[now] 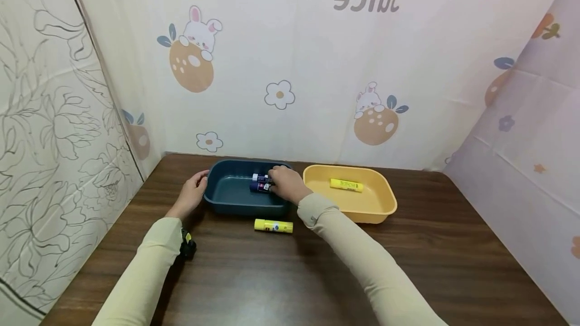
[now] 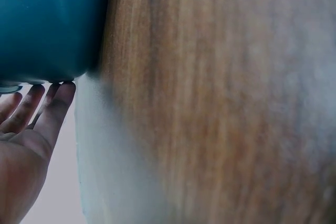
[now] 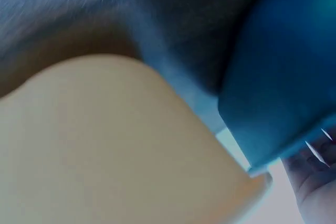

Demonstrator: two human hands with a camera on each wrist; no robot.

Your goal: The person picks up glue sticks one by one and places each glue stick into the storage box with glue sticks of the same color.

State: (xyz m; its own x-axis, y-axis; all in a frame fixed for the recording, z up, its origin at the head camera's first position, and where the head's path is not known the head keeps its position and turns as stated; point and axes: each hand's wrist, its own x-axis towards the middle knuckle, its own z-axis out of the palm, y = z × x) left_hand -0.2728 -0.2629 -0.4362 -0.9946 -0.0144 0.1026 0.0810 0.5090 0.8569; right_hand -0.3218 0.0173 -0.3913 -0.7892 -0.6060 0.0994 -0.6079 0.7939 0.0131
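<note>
My left hand (image 1: 192,191) touches the left end of a dark teal bin (image 1: 226,209); the left wrist view shows its fairly straight fingers (image 2: 59,103) against the outer wall. Over the right end of that bin reaches my right hand (image 1: 290,184). Its curled fingers are around the right end of a navy glue stick (image 1: 260,186) lying in the bin. Close beside that one lies another navy glue stick (image 1: 260,177) with a white end, partly covered by the fingers. In the right wrist view the bin wall hides the fingertips.
Right of the teal bin stands a yellow bin (image 1: 385,210) with a yellow glue stick (image 1: 346,185) in it. Another yellow glue stick (image 1: 274,226) lies in front of the teal bin on the brown wooden table (image 1: 254,280). A patterned cloth (image 1: 317,64) hangs behind.
</note>
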